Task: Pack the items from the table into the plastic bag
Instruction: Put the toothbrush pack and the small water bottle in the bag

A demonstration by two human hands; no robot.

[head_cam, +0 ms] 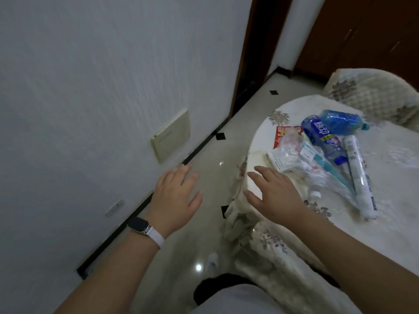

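While the plastic bag (301, 164) lies crumpled on the table (385, 223), both hands hover with fingers spread, holding nothing.
The bag sits at two o'clock from the right hand (274, 193), among blue bottles (322, 137), a white tube (360, 177) and a red packet (284, 132); the left hand (176, 196) hangs over the floor (217, 159) at nine o'clock.

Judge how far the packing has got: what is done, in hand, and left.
Done: nothing clearly; the plastic bag lies crumpled on the table, and whether it holds anything is unclear. In hand: nothing; left hand and right hand are open, empty. Left: labelled blue bottle, second blue bottle, white tube, red packet.
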